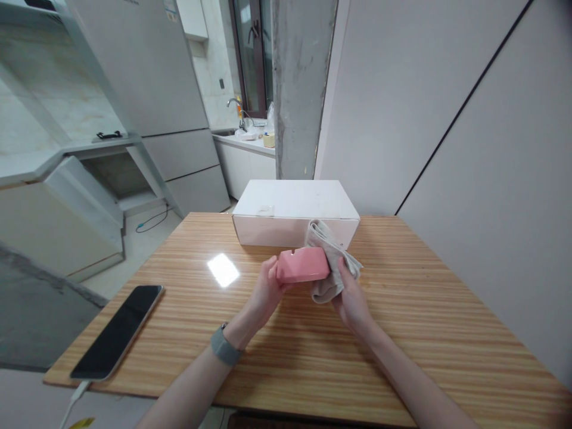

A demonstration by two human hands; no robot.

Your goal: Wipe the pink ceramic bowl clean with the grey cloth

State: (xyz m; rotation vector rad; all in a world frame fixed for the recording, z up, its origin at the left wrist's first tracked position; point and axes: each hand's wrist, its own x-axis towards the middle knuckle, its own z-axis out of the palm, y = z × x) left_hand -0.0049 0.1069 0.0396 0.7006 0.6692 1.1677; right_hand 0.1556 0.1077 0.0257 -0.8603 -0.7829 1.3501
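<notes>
A small pink box-like object with a notch in its top edge is held above the wooden table. My left hand is closed around its left end. In my right hand is a folded light grey cloth, gripped between thumb and fingers. The cloth lies against the right end of the pink object, and part of it stands up behind. The fingers behind the cloth are hidden. A grey band circles my left wrist.
Behind my hands a white cardboard box stands on the table. A phone with a white cable lies near the left edge. A pale wall rises along the right side. Farther back are a fridge and a sink counter.
</notes>
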